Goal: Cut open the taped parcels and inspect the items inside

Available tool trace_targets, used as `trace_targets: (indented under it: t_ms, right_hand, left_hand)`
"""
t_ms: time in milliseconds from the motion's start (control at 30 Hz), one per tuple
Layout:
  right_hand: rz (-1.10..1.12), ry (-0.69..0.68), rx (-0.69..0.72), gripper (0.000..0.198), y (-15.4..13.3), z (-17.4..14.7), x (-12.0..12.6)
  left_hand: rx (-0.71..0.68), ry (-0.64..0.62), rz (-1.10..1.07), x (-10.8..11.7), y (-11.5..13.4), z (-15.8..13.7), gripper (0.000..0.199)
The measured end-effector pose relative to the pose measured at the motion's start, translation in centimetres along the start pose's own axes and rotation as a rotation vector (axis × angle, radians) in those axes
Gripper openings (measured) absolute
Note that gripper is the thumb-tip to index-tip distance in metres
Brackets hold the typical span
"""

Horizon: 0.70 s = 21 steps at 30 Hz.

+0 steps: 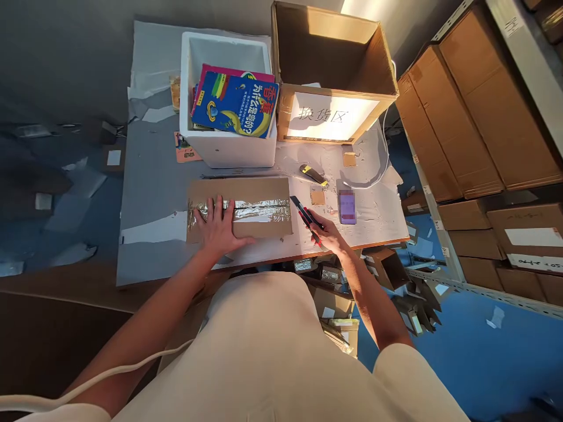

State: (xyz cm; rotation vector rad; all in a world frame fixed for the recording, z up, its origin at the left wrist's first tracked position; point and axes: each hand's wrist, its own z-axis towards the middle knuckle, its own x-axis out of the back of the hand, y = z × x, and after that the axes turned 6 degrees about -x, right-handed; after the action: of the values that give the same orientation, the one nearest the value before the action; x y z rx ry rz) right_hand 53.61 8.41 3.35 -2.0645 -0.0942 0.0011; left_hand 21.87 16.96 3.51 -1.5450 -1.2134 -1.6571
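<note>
A long cardboard box (264, 190), taped along its middle with shiny clear tape, lies flat on the table. My left hand (219, 230) rests on its left half, fingers spread across the tape. Just off the box's right end, my right hand (328, 234) grips a red and black utility knife (308, 218), whose blade points up and left toward the box's edge. Behind it lies a second, yellow and black utility knife (314, 174). To the right of my hand is a phone (347, 206) with a lit purple screen.
At the back, a white foam box (237, 149) holds books, a blue one (235, 102) on top. Beside it stands a large open cardboard carton (338, 82) with a handwritten paper label. A white cable (385, 146) curls at the right. Shelving with stacked boxes (497, 111) lines the right side.
</note>
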Motion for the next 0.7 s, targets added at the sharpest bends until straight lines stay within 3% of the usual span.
trace_targets:
  t_ms: [233,433,533,700]
  right_hand:
    - [-0.109,-0.065,-0.033,0.06,-1.7,0.9,1.2]
    - [-0.136,-0.215,-0.112,0.063,-3.1,2.1,2.8]
    - [-0.187,-0.202,-0.125,0.062,-3.8,2.8,2.9]
    - [-0.215,-0.309,-0.167,0.063,-3.4,1.8,2.9]
  left_hand:
    - [0.02,0.016,-0.021,-0.2,-0.1,0.2,0.123]
    - [0.02,-0.013,-0.028,-0.1,0.0,0.3,0.127]
    - [0.047,-0.042,-0.019,0.1,0.0,0.7,0.125]
    - [0.077,-0.064,-0.017,0.1,-0.1,1.2,0.123]
